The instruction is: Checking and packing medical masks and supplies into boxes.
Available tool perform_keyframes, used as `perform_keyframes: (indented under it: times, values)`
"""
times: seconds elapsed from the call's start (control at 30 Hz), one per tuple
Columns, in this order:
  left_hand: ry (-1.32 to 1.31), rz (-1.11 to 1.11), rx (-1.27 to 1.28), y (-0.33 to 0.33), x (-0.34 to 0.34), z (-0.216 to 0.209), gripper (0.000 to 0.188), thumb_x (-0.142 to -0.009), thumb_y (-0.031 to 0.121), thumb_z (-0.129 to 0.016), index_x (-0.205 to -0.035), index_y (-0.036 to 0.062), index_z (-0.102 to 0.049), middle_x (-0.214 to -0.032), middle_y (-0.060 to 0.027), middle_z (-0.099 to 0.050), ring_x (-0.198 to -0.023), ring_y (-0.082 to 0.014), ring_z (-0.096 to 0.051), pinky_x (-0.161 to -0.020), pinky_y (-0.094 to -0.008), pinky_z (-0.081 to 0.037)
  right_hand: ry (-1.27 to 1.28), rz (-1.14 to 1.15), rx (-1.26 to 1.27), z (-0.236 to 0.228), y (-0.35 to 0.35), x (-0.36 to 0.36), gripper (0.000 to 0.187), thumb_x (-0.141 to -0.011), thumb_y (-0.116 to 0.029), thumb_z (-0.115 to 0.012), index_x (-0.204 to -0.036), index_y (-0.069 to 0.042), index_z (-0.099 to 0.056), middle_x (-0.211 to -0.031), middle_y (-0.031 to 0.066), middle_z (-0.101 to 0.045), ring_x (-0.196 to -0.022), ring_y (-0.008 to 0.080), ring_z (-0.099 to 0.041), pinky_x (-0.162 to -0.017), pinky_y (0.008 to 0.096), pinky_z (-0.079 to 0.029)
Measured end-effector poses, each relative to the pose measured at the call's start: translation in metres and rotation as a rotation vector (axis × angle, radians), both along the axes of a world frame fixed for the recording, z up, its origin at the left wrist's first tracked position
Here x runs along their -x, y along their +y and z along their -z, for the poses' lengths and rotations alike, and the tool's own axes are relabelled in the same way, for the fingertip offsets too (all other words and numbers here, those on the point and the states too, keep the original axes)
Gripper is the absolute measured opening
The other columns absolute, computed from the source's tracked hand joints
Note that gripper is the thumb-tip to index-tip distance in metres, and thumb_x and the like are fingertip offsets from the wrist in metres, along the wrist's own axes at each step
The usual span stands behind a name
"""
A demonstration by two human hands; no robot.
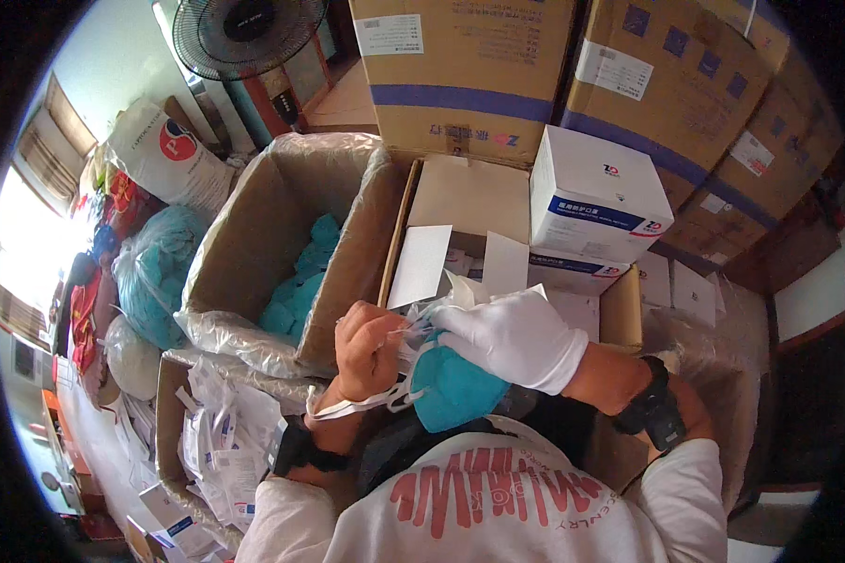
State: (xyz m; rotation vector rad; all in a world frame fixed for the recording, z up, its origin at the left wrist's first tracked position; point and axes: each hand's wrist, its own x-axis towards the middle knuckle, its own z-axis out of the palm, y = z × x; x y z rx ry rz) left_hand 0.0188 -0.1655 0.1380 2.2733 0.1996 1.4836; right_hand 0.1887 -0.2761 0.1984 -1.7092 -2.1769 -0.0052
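Observation:
In front of my chest, my left hand [364, 349] is bare and its fingers are closed on crinkled clear plastic [411, 340]. My right hand [518, 338] wears a white glove; its thumb and fingers pinch the same plastic from the other side. A teal cup-shaped face mask [455, 387] hangs just below the gloved fingers. White straps [359, 405] run from beside the mask across my left wrist. Whether the mask is partly inside the plastic is hard to tell. The gloved hand hides part of what it grips.
A plastic-lined carton [225, 249] with teal masks stands ahead left. Below it, another carton holds white packets [230, 432]. Straight ahead is an open carton with white flaps [422, 267]. White boxes [596, 192] are stacked beside it, before large brown cartons [465, 66]. A fan [249, 28] stands behind.

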Motion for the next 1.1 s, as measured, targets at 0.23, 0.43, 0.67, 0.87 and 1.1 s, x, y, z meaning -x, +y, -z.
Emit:
perform_keyframes:
  times: [0.23,0.43,0.67,0.87,1.1]
  values:
    - [-0.012,0.093,-0.185,0.008,0.004,0.002,0.022,-0.061,0.0,-0.062,-0.083,0.0019,-0.056,-0.071,-0.0081,-0.055,-0.059,-0.023,-0.052,-0.05,-0.0319,-0.041,0.285,0.026,0.03,0.008,0.001,-0.001,0.014,-0.079,-0.018,-0.057,-0.092,-0.011,-0.056,-0.075,0.0135,-0.059,-0.068,0.0286,-0.06,-0.059,0.0387,-0.046]
    - [0.056,0.115,-0.203,0.005,0.003,0.001,0.022,-0.06,0.002,-0.062,-0.081,0.0039,-0.058,-0.069,-0.0062,-0.053,-0.059,-0.0219,-0.051,-0.05,-0.0315,-0.041,0.099,0.055,-0.215,0.016,0.008,0.002,0.014,-0.077,-0.021,-0.055,-0.088,-0.014,-0.054,-0.072,0.0095,-0.059,-0.059,0.0285,-0.06,-0.052,0.0426,-0.044]
    - [0.092,0.086,-0.183,0.005,0.004,0.005,0.024,-0.058,0.001,-0.062,-0.081,0.0049,-0.058,-0.069,-0.0053,-0.055,-0.058,-0.0215,-0.051,-0.049,-0.0316,-0.041,-0.035,0.058,-0.004,0.014,0.002,0.01,0.013,-0.081,-0.026,-0.053,-0.09,-0.017,-0.056,-0.053,0.009,-0.055,-0.048,0.0282,-0.058,-0.042,0.0387,-0.044]
    - [0.116,0.064,-0.152,0.005,0.003,0.012,0.023,-0.059,-0.003,-0.06,-0.081,0.0035,-0.056,-0.07,-0.0075,-0.057,-0.058,-0.0232,-0.053,-0.05,-0.0325,-0.041,0.048,0.08,0.014,0.036,0.002,0.008,0.012,-0.081,-0.026,-0.051,-0.084,-0.016,-0.056,-0.056,0.0101,-0.056,-0.05,0.0267,-0.059,-0.043,0.0382,-0.046]
    - [0.045,-0.152,0.321,-0.01,-0.003,0.025,0.007,-0.079,-0.001,-0.053,-0.084,-0.0036,-0.056,-0.068,-0.0119,-0.054,-0.057,-0.0211,-0.052,-0.051,-0.0281,-0.04,0.024,0.108,-0.053,0.039,-0.004,0.011,0.009,-0.078,-0.019,-0.054,-0.081,-0.01,-0.055,-0.06,0.0098,-0.056,-0.054,0.0261,-0.06,-0.046,0.0367,-0.046]
